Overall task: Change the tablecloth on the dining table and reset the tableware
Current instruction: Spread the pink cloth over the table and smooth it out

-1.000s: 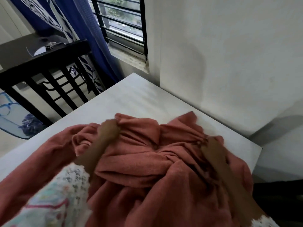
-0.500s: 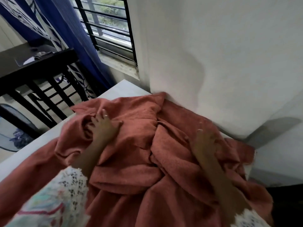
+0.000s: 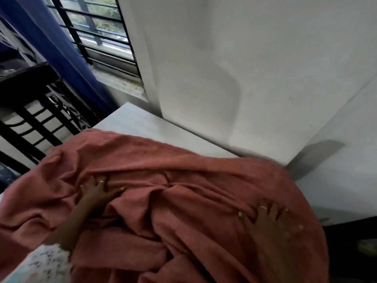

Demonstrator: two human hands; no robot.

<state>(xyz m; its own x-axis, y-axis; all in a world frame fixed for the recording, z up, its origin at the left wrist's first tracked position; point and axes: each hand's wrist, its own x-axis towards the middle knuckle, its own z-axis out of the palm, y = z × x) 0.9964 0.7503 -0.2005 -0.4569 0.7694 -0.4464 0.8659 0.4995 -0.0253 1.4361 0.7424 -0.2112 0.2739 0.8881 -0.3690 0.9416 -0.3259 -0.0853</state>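
Note:
A rust-red tablecloth [image 3: 183,164] lies rumpled over most of the white dining table [image 3: 142,123], whose far corner by the wall is still bare. My left hand [image 3: 98,190] rests flat on the cloth at the left, fingers spread. My right hand [image 3: 269,219] presses flat on the cloth near the table's right edge, fingers spread too. Thick folds bunch between the two hands. No tableware is in view.
A white wall [image 3: 244,68] runs along the table's far side. A barred window [image 3: 98,33] with a blue curtain [image 3: 67,58] sits at the far left. A black slatted chair back [image 3: 30,111] stands left of the table. Dark floor shows at the right.
Both hands went from gripping bunched cloth to lying flat on it. The cloth has spread wider, to the left and right edges, and its far edge now lies straighter.

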